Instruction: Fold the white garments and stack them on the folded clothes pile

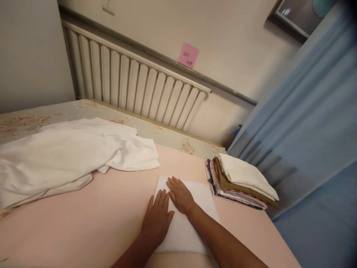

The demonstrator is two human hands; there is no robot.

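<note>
A white rectangular sheet, thin and flat, lies on the pale pink table cover; whether it is cloth or board I cannot tell. My left hand rests palm down across its left edge, fingers stretched out. Just to the right, my right hand lies flat near the sheet's far edge, its fingers extended. Neither hand grips anything. To the left spreads a loose, rumpled white garment. A stack of folded clothes, with a white piece on top and brown and patterned ones beneath, sits at the right.
A floral cloth shows beyond the pink cover. Behind it stands a white radiator against the wall, with a pink note above. A blue curtain hangs along the right side, close to the stack.
</note>
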